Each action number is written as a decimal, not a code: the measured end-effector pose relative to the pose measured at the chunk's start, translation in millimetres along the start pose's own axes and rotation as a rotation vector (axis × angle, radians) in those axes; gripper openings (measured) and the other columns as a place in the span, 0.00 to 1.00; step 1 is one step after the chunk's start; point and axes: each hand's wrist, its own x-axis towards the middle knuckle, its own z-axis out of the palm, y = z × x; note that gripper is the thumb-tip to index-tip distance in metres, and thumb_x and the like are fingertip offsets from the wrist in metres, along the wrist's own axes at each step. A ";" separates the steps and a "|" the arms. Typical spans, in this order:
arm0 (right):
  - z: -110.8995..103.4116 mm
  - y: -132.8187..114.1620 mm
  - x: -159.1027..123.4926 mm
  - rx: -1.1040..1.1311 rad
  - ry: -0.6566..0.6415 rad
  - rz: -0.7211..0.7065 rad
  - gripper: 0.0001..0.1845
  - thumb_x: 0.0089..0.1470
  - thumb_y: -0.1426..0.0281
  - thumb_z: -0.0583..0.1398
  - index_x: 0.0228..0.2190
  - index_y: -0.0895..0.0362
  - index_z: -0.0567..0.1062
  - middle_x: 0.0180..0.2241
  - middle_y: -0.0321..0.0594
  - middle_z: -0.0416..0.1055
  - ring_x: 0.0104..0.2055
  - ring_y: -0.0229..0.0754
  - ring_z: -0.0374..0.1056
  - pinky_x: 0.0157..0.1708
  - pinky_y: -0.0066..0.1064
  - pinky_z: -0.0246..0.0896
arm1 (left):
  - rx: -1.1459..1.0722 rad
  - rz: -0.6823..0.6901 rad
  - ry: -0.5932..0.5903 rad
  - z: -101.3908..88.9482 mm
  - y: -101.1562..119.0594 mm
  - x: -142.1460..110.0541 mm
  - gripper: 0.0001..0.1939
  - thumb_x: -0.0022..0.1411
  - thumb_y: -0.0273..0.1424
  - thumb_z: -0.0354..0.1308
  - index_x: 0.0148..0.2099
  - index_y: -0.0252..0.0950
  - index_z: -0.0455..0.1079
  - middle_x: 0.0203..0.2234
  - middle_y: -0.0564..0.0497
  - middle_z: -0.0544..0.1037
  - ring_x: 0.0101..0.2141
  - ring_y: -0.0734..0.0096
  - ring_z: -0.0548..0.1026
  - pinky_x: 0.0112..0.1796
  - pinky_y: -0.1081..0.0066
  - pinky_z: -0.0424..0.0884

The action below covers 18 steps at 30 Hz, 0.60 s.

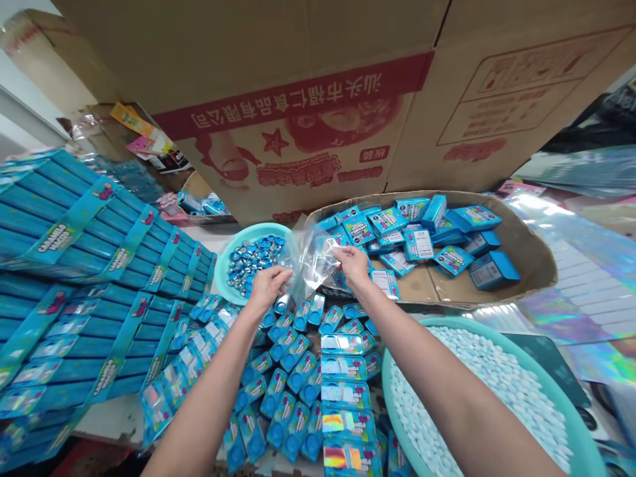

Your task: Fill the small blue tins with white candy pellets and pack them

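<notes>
- The clear plastic bag (318, 260) is between the two hands, above the packs near the green bowl (223, 255) and the cardboard tray (539, 268).
- The left hand (271, 286) has its fingers curled and seems to pinch the bag's left side; the right hand (352, 264) pinches its other side between thumb and fingertips.
- The bag looks light, thin and limp, probably slick and inclined to cling or crumple; its edges, one per hand, seem the best hold.
- "CARAMELO MACIZO" reads on the small boxes (358, 230) in the tray and on the stacked blue cartons (54, 240) at left.
- The blue packs (297, 353) below bear similar lettering, partly lost to blur and glare.
- The large cardboard box (318, 40) shows upside-down Chinese writing, "汕头市福仁食品有限公司", on a red band.
</notes>
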 end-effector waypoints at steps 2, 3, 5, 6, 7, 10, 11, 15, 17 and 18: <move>3.0 3.9 1.7 -0.004 0.046 -0.010 0.11 0.39 0.65 0.64 0.24 0.56 0.68 0.21 0.33 0.69 0.22 0.36 0.66 0.21 0.27 0.64 | 0.030 -0.002 0.114 -10.8 0.3 1.7 0.15 0.54 0.41 0.53 0.34 0.35 0.73 0.20 0.54 0.74 0.21 0.72 0.69 0.26 0.73 0.63; 4.2 5.2 1.8 -0.010 0.066 -0.019 0.11 0.40 0.65 0.63 0.24 0.56 0.68 0.21 0.33 0.69 0.23 0.36 0.66 0.23 0.28 0.65 | 0.097 0.021 0.198 -16.9 1.9 2.5 0.14 0.54 0.40 0.53 0.33 0.36 0.73 0.20 0.54 0.74 0.23 0.72 0.70 0.28 0.73 0.64; 4.8 4.8 -0.7 -0.037 0.100 -0.043 0.10 0.42 0.64 0.62 0.26 0.57 0.68 0.24 0.36 0.71 0.26 0.39 0.68 0.27 0.30 0.66 | 0.258 0.094 0.393 -28.9 8.8 4.1 0.11 0.55 0.39 0.55 0.29 0.36 0.72 0.23 0.53 0.75 0.27 0.71 0.70 0.31 0.72 0.63; 4.2 2.6 -3.7 -0.056 0.117 -0.059 0.11 0.42 0.65 0.62 0.28 0.57 0.69 0.28 0.39 0.72 0.30 0.41 0.69 0.30 0.32 0.67 | 0.336 0.142 0.489 -33.6 14.0 4.6 0.11 0.55 0.39 0.55 0.27 0.36 0.70 0.24 0.52 0.75 0.28 0.70 0.70 0.32 0.72 0.63; 3.3 -1.2 -8.2 -0.077 0.140 -0.077 0.13 0.41 0.65 0.63 0.30 0.58 0.70 0.32 0.43 0.72 0.36 0.44 0.70 0.35 0.35 0.67 | 0.407 0.197 0.568 -36.5 20.2 4.9 0.12 0.56 0.39 0.56 0.26 0.36 0.69 0.25 0.51 0.74 0.30 0.69 0.70 0.33 0.71 0.62; 1.9 -18.2 -28.4 -0.157 0.226 -0.248 0.27 0.39 0.62 0.64 0.43 0.58 0.68 0.50 0.52 0.65 0.52 0.51 0.61 0.47 0.41 0.61 | 0.617 0.392 0.607 -29.7 40.5 3.2 0.14 0.59 0.39 0.55 0.25 0.37 0.67 0.26 0.49 0.73 0.33 0.66 0.68 0.34 0.70 0.61; 3.1 -23.9 -35.9 -0.172 0.201 -0.318 0.32 0.39 0.60 0.65 0.46 0.58 0.67 0.52 0.51 0.63 0.53 0.51 0.60 0.48 0.41 0.60 | 0.673 0.450 0.551 -22.5 46.2 2.2 0.15 0.60 0.39 0.53 0.25 0.37 0.66 0.26 0.48 0.73 0.34 0.66 0.68 0.34 0.70 0.61; 11.7 -31.4 -50.9 -0.129 -0.187 -0.253 0.26 0.38 0.52 0.63 0.35 0.58 0.72 0.34 0.43 0.73 0.36 0.44 0.69 0.34 0.36 0.67 | 0.681 0.545 0.260 7.7 52.6 -0.4 0.15 0.63 0.38 0.51 0.26 0.37 0.66 0.26 0.50 0.72 0.32 0.69 0.68 0.31 0.72 0.59; 9.7 -25.6 -47.0 -0.128 -0.233 -0.159 0.21 0.41 0.52 0.60 0.27 0.58 0.72 0.26 0.40 0.71 0.29 0.42 0.68 0.28 0.35 0.67 | 0.559 0.470 0.190 9.4 46.2 0.8 0.16 0.62 0.39 0.52 0.25 0.37 0.64 0.24 0.53 0.70 0.29 0.72 0.67 0.29 0.73 0.58; 6.0 -21.9 -44.1 -0.144 -0.206 -0.147 0.20 0.42 0.52 0.60 0.26 0.58 0.71 0.25 0.40 0.71 0.28 0.42 0.68 0.27 0.35 0.67 | 0.500 0.414 0.198 5.8 42.4 1.9 0.16 0.61 0.40 0.52 0.25 0.36 0.63 0.22 0.54 0.68 0.27 0.73 0.66 0.28 0.74 0.58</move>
